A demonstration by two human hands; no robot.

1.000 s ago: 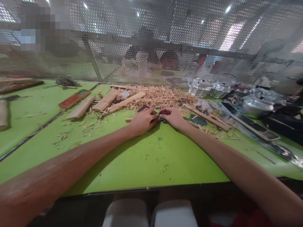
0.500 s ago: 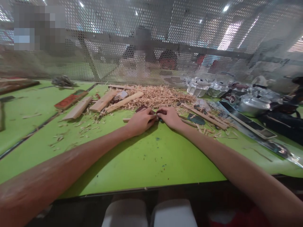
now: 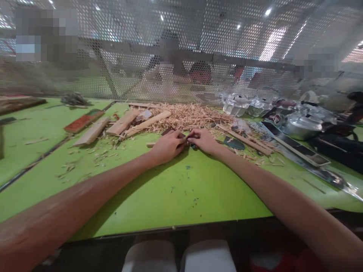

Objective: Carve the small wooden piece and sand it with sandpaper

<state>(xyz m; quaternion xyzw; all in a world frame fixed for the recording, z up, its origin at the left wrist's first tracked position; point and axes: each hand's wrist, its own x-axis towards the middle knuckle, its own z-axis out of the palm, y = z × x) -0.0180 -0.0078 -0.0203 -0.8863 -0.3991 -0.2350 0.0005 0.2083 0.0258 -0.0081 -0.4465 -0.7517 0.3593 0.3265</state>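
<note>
My left hand (image 3: 168, 146) and my right hand (image 3: 203, 140) meet over the green tabletop (image 3: 181, 192), fingertips nearly touching. The fingers of both are closed in a pinch around something too small to make out. A small dark bit (image 3: 193, 146) lies just under my right fingertips. Behind my left hand a brown piece (image 3: 168, 131) shows in part, and the end of a thin wooden stick (image 3: 150, 145) pokes out to its left. Beside my right hand lies a dark green flat piece (image 3: 234, 143).
A heap of wood shavings (image 3: 190, 115) lies beyond my hands. Wooden boards (image 3: 92, 132) and a red-orange block (image 3: 83, 121) are at left. On the right are a long wooden strip (image 3: 246, 139), shiny silver pots (image 3: 302, 122) and a flat framed panel (image 3: 295, 145). A perforated metal screen (image 3: 181, 49) stands behind.
My hands stay together in nearly the same place, with only slight finger movement. The whole view has shifted slightly.
</note>
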